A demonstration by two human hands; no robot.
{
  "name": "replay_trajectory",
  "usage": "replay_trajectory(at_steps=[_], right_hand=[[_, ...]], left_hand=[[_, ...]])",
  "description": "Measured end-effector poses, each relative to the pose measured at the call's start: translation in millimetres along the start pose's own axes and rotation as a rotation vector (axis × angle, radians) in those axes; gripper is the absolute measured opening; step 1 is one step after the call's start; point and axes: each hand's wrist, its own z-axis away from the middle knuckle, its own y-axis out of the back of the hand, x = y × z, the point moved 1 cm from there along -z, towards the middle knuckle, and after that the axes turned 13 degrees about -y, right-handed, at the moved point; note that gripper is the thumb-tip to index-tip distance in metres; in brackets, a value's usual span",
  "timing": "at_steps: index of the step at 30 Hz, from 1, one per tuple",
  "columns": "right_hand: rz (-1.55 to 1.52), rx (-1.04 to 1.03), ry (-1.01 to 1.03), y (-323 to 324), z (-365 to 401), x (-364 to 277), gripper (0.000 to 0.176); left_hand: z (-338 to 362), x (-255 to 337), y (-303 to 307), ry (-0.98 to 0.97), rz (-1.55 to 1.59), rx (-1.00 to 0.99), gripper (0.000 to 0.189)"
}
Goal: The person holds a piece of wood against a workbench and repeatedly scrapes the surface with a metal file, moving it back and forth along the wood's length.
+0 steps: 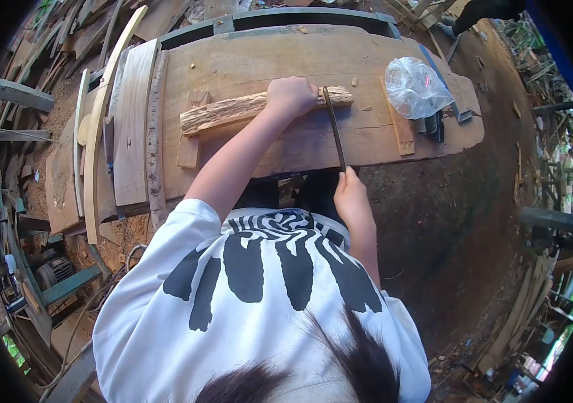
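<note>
A long piece of wood (229,111) with a rough, chipped face lies crosswise on the workbench. My left hand (292,97) is closed over it, right of its middle, pressing from above. In my right hand (355,196), near the bench's front edge, is the lower end of a long, narrow, dark file (335,131). The file lies across the wood near its right end, just right of my left hand. Its handle end is hidden in my fingers. A short wooden block (189,156) sits under the wood's left end.
A clear plastic bag (415,87) rests at the right of the wooden workbench (266,57), beside a wooden strip (399,127) and a dark object (432,126). Boards (135,127) and a long curved strip (96,134) lie at the left. A motor (55,269) stands lower left.
</note>
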Motion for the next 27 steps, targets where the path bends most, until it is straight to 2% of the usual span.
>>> replay_trajectory(at_steps=[2,6,10,18,21,27], right_hand=[[0.003,0.006,-0.017,-7,-9,-2,0.022],[0.018,0.011,0.08,-19,-69,-35,0.023],[0.064,0.024,0.074,-20,-83,-52,0.022],[-0.008,-0.028,0.015,-1,-5,2,0.022],[0.011,-0.035,-0.013,3,-1,-7,0.022],[0.029,-0.007,0.054,-18,-76,-39,0.024]], left_hand=[[0,0,1,-0.015,0.004,0.002,0.048],[1,-1,-1,-0.027,-0.003,0.007,0.049],[1,0,1,-0.023,-0.011,0.018,0.049],[0,1,2,0.002,-0.006,0.01,0.049],[3,2,3,-0.043,0.002,0.011,0.047],[3,1,2,-0.046,-0.004,0.014,0.048]])
